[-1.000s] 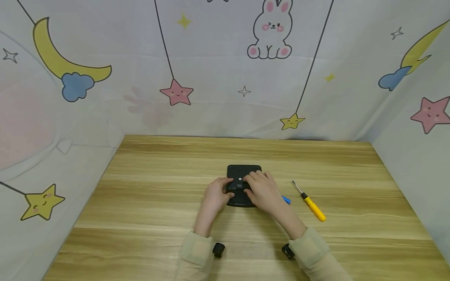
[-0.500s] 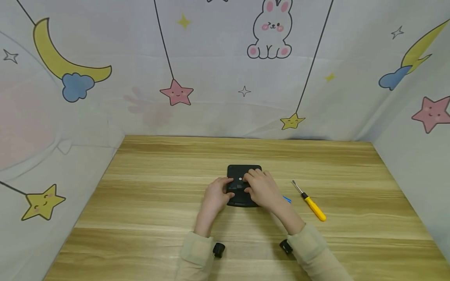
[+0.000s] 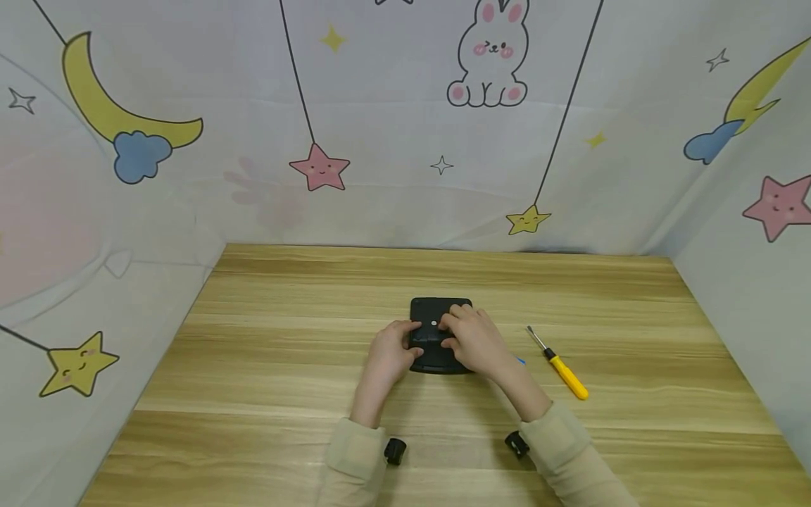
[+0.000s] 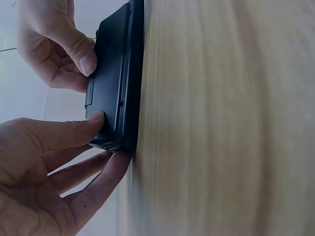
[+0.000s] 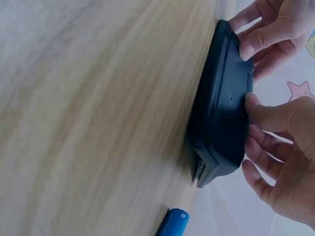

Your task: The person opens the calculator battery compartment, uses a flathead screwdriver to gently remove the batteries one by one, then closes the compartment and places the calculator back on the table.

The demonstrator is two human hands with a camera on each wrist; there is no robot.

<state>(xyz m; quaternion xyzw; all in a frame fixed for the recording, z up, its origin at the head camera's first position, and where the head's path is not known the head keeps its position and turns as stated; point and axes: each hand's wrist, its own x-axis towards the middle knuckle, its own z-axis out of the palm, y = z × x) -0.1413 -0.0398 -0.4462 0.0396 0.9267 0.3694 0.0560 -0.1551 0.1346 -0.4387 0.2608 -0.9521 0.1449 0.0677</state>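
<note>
A flat black device [image 3: 437,358] with rounded corners lies on the table, a small white dot near its middle and a raised part across it. My left hand [image 3: 391,350] holds its left side. In the left wrist view the left thumb [image 4: 96,119] is on its upper face and a fingertip touches its edge. My right hand [image 3: 474,341] grips the raised part from the right, fingers bent. The right wrist view shows the right thumb [image 5: 256,105] against that part and the fingers mostly beyond it. The hands cover some of the device's face.
A screwdriver [image 3: 566,374] with a yellow handle lies to the right of the right hand. Closer in, a blue object [image 5: 174,223] is mostly hidden behind the right forearm in the head view. A printed cloth wall [image 3: 380,211] stands behind the wooden table [image 3: 285,310].
The right hand and wrist have shifted slightly, covering more of the blue object. The left hand and the device have stayed nearly still.
</note>
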